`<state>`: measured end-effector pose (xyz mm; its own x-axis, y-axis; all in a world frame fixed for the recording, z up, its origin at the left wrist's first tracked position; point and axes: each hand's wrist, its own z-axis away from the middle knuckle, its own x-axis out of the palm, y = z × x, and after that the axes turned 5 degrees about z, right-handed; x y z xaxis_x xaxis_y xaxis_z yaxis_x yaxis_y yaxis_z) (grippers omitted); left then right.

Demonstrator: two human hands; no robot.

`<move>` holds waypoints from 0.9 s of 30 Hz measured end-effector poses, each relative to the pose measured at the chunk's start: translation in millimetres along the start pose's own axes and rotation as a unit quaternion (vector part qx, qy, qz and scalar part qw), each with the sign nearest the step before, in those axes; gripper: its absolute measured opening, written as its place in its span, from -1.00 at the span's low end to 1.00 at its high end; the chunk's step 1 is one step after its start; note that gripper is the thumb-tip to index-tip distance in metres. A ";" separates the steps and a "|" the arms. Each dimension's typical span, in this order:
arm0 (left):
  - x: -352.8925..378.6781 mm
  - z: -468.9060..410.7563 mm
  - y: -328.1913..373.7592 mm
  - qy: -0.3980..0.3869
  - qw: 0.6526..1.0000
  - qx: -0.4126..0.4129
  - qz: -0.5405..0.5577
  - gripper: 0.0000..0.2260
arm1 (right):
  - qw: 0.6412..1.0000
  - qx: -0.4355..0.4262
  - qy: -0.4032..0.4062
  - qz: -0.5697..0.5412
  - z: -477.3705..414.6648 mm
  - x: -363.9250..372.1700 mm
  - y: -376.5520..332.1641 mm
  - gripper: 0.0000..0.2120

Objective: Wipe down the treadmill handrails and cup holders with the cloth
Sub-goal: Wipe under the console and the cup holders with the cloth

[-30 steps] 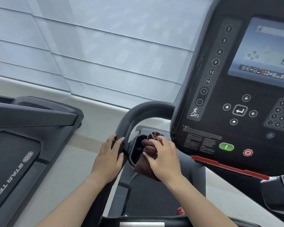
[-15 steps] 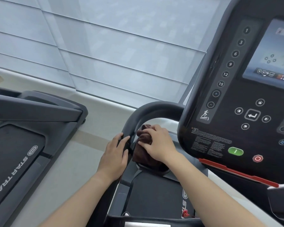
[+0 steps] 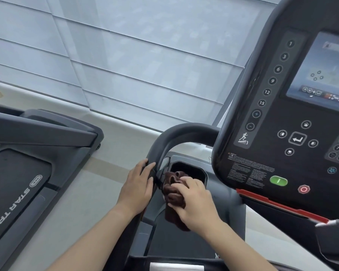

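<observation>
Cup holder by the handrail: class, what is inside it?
Only the bunched brown cloth, gripped by the right hand, reaches into the cup holder over its near rim; the rest is shadowed, bottom unseen.

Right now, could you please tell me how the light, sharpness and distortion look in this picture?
Head view: soft, even daylight through the blinds, no hard shadows; the screen looks pale and hazy; the small print on the console is too blurred to read; the wide lens slants the slats.
</observation>
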<state>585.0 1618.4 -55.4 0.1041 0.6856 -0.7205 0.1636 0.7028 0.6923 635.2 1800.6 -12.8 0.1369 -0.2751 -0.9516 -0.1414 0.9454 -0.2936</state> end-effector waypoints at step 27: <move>4.1 0.9 2.5 0.001 0.999 -0.007 -0.035 -0.62 | 0.984 0.019 0.159 -0.074 -41.0 -41.3 17.5 -0.61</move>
<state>586.7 1622.8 -56.7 0.0904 0.6344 -0.7677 0.1574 0.7521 0.6400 586.9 1821.3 17.7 -0.1609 -0.4462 -0.8804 -0.1062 0.8946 -0.4340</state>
